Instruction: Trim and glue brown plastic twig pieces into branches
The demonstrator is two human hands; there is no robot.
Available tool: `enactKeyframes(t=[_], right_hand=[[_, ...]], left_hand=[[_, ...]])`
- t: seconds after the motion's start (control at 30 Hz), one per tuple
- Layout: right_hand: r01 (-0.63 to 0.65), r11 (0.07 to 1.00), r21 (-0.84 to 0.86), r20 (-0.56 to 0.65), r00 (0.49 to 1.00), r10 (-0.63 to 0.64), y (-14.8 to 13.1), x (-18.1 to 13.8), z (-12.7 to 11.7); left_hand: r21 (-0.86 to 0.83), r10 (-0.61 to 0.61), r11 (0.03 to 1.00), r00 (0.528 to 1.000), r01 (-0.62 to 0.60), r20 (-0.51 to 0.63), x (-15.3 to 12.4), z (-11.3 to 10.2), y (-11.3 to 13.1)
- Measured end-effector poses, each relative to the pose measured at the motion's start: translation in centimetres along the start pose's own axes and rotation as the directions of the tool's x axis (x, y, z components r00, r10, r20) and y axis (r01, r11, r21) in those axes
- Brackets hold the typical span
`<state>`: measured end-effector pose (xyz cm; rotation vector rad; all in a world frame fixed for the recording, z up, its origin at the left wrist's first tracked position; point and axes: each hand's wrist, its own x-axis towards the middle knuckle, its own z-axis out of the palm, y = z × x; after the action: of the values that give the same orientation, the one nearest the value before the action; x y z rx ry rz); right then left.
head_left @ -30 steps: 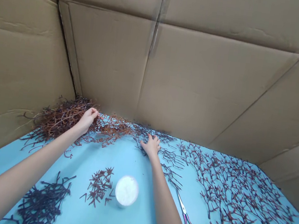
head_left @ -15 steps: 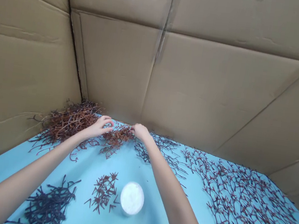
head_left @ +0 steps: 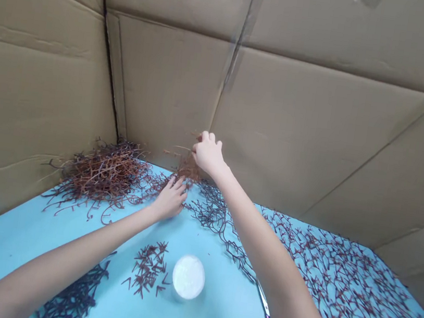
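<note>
My right hand [head_left: 208, 153] is raised against the cardboard wall, its fingers closed on some thin reddish-brown branching twigs [head_left: 188, 166]. Wisps of them stick out to the left and hang below the hand. Lower down, my left hand [head_left: 170, 198] lies palm down at the edge of the same reddish twigs, fingers slightly apart and touching them. A large tangled heap of brown and dark twigs [head_left: 105, 173] stands to the left of it, in the corner. Dark wiry twigs [head_left: 211, 209] spread out under my right forearm.
A round white tub [head_left: 188, 278] stands near the front of the blue tabletop [head_left: 222, 308]. Short forked pieces [head_left: 149, 268] lie left of it. Dark stems [head_left: 74, 295] are piled under my left forearm, and scissors [head_left: 267, 314] lie by the right. Forked twigs [head_left: 352, 284] cover the right side. Cardboard walls [head_left: 279, 126] enclose the back.
My right hand has risen from the table, lifting reddish twigs. My left hand has moved right and down onto the clump. The scissors have come into sight beside my right forearm.
</note>
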<state>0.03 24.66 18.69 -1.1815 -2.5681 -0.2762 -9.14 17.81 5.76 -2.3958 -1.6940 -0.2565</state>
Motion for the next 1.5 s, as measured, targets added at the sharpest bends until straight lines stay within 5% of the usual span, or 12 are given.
enactKeyframes(t=[0.1,0.2,0.3,0.43,0.67,0.8,0.97,1.1,1.17,1.3,1.4,1.5], right_hand=[[-0.031,0.997,0.065,-0.229,0.972,0.045,-0.2,0.7,-2.7],[-0.019,0.967,0.255,-0.515,0.844,0.152,1.0,1.7,-5.5],[0.094,0.902,0.422,-0.594,0.780,0.196,2.8,1.0,-8.1],[0.208,0.683,0.700,-0.405,0.903,0.140,3.5,-4.8,-9.9],[-0.009,0.025,1.000,0.004,0.980,0.198,-0.1,-18.8,-6.6],[-0.131,-0.160,0.978,0.171,0.947,0.273,-3.3,-24.4,-4.2],[-0.148,-0.087,0.985,0.171,0.864,0.474,-6.2,-29.1,-2.4],[-0.173,-0.074,0.982,0.185,0.811,0.554,-6.3,-31.1,-0.8],[-0.196,-0.090,0.976,0.210,0.774,0.597,-6.1,-31.7,0.0],[-0.283,-0.053,0.958,0.248,0.716,0.652,-5.9,-32.7,1.1],[-0.344,0.034,0.938,0.240,0.718,0.653,-6.0,-33.1,1.4],[-0.427,0.045,0.903,0.322,0.743,0.587,-5.8,-33.2,1.4]], left_hand=[[-0.036,0.044,0.999,0.995,-0.041,0.085,-0.4,2.5,-0.4],[-0.082,0.070,0.995,0.986,-0.058,0.153,-1.3,3.8,-0.7],[-0.140,0.096,0.988,0.980,-0.072,0.176,-1.7,3.4,-0.9],[-0.215,0.073,0.976,0.984,-0.037,0.162,-1.4,0.6,-0.5],[-0.357,-0.040,0.932,0.997,0.059,0.061,-4.3,-8.1,3.8],[-0.854,0.017,0.521,1.000,0.011,0.024,-9.1,-11.0,8.7],[-0.987,0.112,0.085,0.983,0.134,0.143,-13.9,-9.9,14.0],[-0.896,0.095,-0.268,0.935,0.354,0.341,-15.1,-7.4,15.5],[-0.839,0.116,-0.370,0.916,0.398,0.384,-15.3,-6.2,15.8],[-0.898,0.112,-0.256,0.933,0.359,0.341,-15.4,-4.5,16.5],[-0.952,0.042,-0.065,0.954,0.300,0.298,-15.1,-3.6,17.3],[-0.940,0.080,-0.023,0.938,0.339,0.337,-14.7,-3.0,17.7]])
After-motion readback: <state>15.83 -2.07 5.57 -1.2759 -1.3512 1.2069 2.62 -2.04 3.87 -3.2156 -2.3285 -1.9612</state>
